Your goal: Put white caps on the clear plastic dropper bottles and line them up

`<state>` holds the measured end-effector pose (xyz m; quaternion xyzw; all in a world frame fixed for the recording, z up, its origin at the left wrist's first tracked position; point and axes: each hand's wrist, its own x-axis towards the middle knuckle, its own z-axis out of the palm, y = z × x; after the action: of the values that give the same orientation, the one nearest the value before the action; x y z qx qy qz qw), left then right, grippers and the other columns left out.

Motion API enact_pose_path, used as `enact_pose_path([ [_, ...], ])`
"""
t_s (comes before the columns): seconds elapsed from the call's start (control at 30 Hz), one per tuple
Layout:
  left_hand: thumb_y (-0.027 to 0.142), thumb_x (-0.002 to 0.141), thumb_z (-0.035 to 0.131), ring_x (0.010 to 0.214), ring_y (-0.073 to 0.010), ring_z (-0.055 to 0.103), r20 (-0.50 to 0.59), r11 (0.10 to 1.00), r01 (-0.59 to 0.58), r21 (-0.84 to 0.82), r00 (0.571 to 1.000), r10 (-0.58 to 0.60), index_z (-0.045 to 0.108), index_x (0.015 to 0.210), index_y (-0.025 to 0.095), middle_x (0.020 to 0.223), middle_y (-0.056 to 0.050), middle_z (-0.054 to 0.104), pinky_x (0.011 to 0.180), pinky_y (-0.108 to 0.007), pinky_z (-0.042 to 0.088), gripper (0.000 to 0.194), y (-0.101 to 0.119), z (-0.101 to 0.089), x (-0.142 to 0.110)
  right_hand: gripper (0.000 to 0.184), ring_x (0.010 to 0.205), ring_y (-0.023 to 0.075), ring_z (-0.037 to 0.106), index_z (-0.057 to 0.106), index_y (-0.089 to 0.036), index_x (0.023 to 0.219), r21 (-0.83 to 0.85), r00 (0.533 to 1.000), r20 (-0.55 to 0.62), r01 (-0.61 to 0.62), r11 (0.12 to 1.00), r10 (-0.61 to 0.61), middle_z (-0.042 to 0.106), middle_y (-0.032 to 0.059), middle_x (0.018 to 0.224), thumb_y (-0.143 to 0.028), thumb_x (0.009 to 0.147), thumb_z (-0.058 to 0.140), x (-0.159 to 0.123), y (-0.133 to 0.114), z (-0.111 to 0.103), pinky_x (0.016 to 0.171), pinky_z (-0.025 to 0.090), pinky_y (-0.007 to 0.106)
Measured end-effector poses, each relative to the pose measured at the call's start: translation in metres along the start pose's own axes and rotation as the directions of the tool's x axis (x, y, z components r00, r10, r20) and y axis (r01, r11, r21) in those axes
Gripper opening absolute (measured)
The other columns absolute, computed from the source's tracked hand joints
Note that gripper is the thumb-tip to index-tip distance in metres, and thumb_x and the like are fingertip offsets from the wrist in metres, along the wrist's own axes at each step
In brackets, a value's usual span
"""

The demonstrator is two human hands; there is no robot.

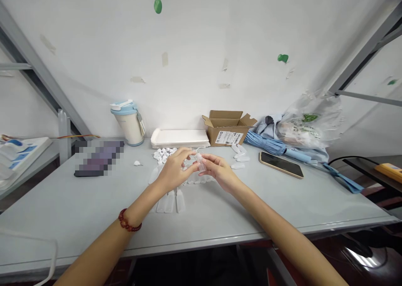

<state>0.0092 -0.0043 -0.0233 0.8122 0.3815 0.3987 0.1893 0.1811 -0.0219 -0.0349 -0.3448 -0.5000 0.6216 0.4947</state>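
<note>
While left grip (pixel 174 167) and right grip (pixel 222 173) pinch it, a translucent bottle (pixel 201 165) sits between them.

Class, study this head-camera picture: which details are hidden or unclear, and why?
Head: held piece, partly covered by fingers of the left hand and right hand.
Head: number of clear pieces; the hands cover some.
Head: floor of the box, behind its front wall.
Head: print on its label, too small.
Head: top of the dark slab, pixelated.
Head: right end of the yellow thing, cut off by the edge.
</note>
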Motion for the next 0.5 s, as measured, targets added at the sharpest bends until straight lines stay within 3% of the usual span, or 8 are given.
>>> enact_pose_path([
  [0.1, 0.035, 0.077, 0.063, 0.106, -0.0244, 0.053, 0.014, 0.995, -0.087, 0.046, 0.996, 0.087, 0.058, 0.111, 0.024, 0.114, -0.008, 0.057, 0.081, -0.033, 0.045, 0.036, -0.001, 0.002, -0.002, 0.033, 0.081, 0.0172, 0.065, 0.066, -0.018, 0.099, 0.013, 1.0, -0.006, -0.012, 1.0, 0.012, 0.07, 0.0067, 0.09, -0.038, 0.073, 0.068, -0.001, -0.001, 0.0, 0.071, 0.052, 0.03],
  [0.2, 0.034, 0.074, 0.067, 0.113, -0.0263, 0.048, -0.007, 0.994, -0.096, 0.05, 0.995, 0.096, 0.06, 0.109, 0.023, 0.118, -0.009, 0.055, 0.09, -0.036, 0.042, 0.037, 0.0, 0.004, -0.003, 0.033, 0.081, 0.0176, 0.065, 0.066, -0.018, 0.1, 0.033, 1.0, -0.002, -0.021, 0.999, 0.021, 0.07, 0.0068, 0.09, -0.037, 0.073, 0.069, -0.001, -0.001, 0.0, 0.074, 0.051, 0.032],
  [0.27, 0.036, 0.076, 0.064, 0.111, -0.0257, 0.05, -0.061, 1.0, -0.002, -0.001, 0.998, 0.002, 0.06, 0.107, 0.022, 0.12, -0.009, 0.055, 0.085, -0.035, 0.044, 0.034, 0.001, 0.005, -0.001, 0.033, 0.08, 0.0173, 0.065, 0.065, -0.019, 0.101, 0.045, 1.0, 0.01, -0.026, 0.999, 0.025, 0.07, 0.0061, 0.09, -0.036, 0.073, 0.069, 0.0, 0.0, -0.001, 0.073, 0.051, 0.031],
  [0.33, 0.039, 0.081, 0.057, 0.102, -0.0238, 0.055, -0.092, 0.98, 0.165, -0.109, 0.98, -0.175, 0.062, 0.103, 0.02, 0.112, -0.009, 0.06, 0.076, -0.032, 0.046, 0.029, 0.002, 0.003, 0.001, 0.034, 0.079, 0.0173, 0.066, 0.064, -0.018, 0.101, 0.045, 0.999, 0.031, -0.036, 0.998, 0.034, 0.069, 0.006, 0.09, -0.036, 0.073, 0.069, 0.0, 0.001, -0.001, 0.071, 0.05, 0.03],
  [0.43, 0.045, 0.082, 0.052, 0.081, -0.0207, 0.06, 0.006, 0.88, 0.372, -0.296, 0.922, -0.388, 0.066, 0.083, 0.016, 0.082, -0.007, 0.067, 0.064, -0.028, 0.046, 0.032, 0.0, -0.002, 0.005, 0.036, 0.077, 0.0176, 0.067, 0.064, -0.017, 0.102, 0.024, 0.996, 0.07, -0.056, 0.998, 0.054, 0.068, 0.0073, 0.091, -0.037, 0.073, 0.069, -0.001, 0.001, -0.001, 0.07, 0.049, 0.029],
  [0.5, 0.046, 0.078, 0.057, 0.073, -0.0184, 0.058, 0.103, 0.815, 0.42, -0.4, 0.904, -0.415, 0.066, 0.075, 0.015, 0.072, -0.004, 0.064, 0.059, -0.026, 0.044, 0.032, -0.002, -0.006, 0.006, 0.036, 0.076, 0.0172, 0.066, 0.064, -0.016, 0.103, 0.019, 0.993, 0.102, -0.064, 0.998, 0.062, 0.068, 0.0077, 0.092, -0.036, 0.074, 0.069, -0.001, 0.002, 0.0, 0.071, 0.05, 0.03],
])
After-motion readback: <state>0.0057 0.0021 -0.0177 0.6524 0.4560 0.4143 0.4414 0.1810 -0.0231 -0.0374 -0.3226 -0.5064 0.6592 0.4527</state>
